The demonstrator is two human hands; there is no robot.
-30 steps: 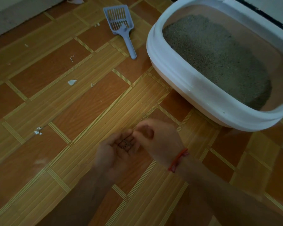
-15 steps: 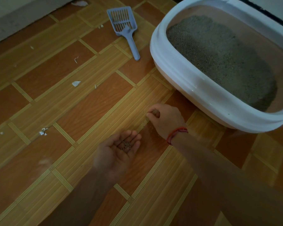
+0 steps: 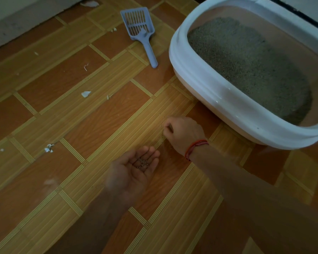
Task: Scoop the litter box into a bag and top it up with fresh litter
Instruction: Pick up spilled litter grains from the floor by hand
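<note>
two hands worked the floor: your left hand (image 3: 134, 171) lay open, palm up, cupping stray litter grains (image 3: 142, 162); your right hand (image 3: 184, 133) pinched at the tiles, contents unclear. the scoop (image 3: 140, 28) lay beyond, handle toward you; the litter box (image 3: 209, 92) sat right, nearer that hand, floor between clear.

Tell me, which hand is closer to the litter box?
The right hand: it pinches at the floor just in front of the litter box. The left hand lies cupped, palm up, farther back.
</note>
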